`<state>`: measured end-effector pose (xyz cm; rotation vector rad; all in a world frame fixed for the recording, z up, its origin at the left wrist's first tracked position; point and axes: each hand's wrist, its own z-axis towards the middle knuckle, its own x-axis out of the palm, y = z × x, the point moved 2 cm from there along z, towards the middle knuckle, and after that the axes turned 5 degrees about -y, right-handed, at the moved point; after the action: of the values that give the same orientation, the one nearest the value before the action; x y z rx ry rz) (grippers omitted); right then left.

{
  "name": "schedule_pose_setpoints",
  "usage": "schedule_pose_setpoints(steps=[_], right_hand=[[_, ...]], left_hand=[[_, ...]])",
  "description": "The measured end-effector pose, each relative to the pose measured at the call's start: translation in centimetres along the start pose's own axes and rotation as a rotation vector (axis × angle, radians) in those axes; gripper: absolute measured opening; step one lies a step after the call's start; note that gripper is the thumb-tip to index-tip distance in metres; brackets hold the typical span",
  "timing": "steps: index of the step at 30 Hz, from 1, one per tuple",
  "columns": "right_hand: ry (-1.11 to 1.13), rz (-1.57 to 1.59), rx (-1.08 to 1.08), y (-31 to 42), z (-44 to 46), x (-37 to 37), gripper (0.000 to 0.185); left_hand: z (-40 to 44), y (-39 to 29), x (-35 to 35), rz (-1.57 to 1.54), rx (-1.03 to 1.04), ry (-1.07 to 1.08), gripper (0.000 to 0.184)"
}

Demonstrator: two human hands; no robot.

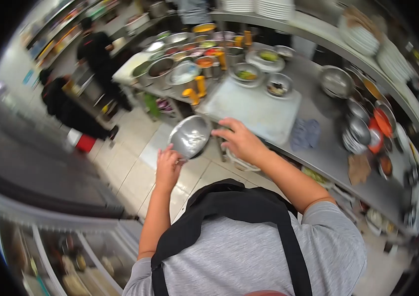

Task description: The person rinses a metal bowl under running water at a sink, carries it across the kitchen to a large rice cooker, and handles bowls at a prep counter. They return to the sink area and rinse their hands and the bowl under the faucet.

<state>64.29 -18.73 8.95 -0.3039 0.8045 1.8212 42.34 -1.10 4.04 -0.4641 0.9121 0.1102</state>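
Observation:
A shiny metal bowl is held tilted in front of me, above the tiled floor. My left hand grips its lower left rim. Bright glare covers the inside of the bowl, and I cannot make out any contents. Beside the bowl's right rim is my right hand, fingers apart and holding nothing; a small gap seems to separate it from the metal. A white cutting board lies on the steel counter just beyond my right hand.
Steel counter runs along my right with a blue-grey cloth and stacked metal bowls. Several ingredient containers and yellow-capped bottles stand ahead. Two people in black are at the far left. An open drawer fridge is lower left.

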Motion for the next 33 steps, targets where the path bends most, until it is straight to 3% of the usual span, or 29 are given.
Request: schedule_pose_setpoints(steps=[4, 6, 10, 12, 16, 20, 22, 25, 27, 30, 33], right_hand=[[0.156, -0.353, 0.455, -3.3, -5.9, -9.2, 0.038], [0.245, -0.514, 0.661, -3.8, -10.8, -13.4, 0.038], [0.167, -0.65, 1.095, -2.4, -21.6, -20.8, 0.035], [0.084, -0.689, 1.316, 0.4, -23.3, -24.6, 0.032], [-0.102, -0.745, 1.289, -0.9, -26.8, -32.5, 0.026], [-0.376, -0.874, 1.042, -11.5, -28.8, -41.3, 0.024], [-0.444, -0.846, 1.024, -17.5, -28.0, -44.6, 0.028], [-0.158, -0.777, 0.89, -27.8, -27.5, -47.7, 0.034], [0.055, -0.715, 0.936, -33.7, -28.5, -48.1, 0.038], [0.294, -0.751, 0.861, -37.1, -27.9, -48.4, 0.035], [0.43, -0.736, 0.864, -38.2, -27.1, -48.5, 0.022]], left_hand=[[1.9, 3.1, 4.3, -0.009, -0.172, 0.08, 0.025], [2.1, 5.8, 5.0, 0.08, -0.283, 0.272, 0.032], [1.3, 11.0, 5.3, 0.063, -0.305, 0.289, 0.032], [2.6, 9.4, 4.2, 0.071, -0.36, 0.392, 0.03], [5.6, 5.4, 5.5, 0.057, -0.306, 0.322, 0.028], [11.4, -1.3, 8.9, -0.053, -0.108, 0.255, 0.024], [14.9, -9.4, 7.6, -0.278, -0.223, 0.252, 0.028], [19.0, -16.0, 9.3, -0.554, -0.238, 0.125, 0.028], [20.8, -20.3, 11.3, -0.893, -0.331, 0.152, 0.024], [22.9, -25.6, 14.6, -1.22, -0.408, 0.159, 0.02], [24.0, -29.5, 16.9, -1.197, -0.442, 0.237, 0.019]])
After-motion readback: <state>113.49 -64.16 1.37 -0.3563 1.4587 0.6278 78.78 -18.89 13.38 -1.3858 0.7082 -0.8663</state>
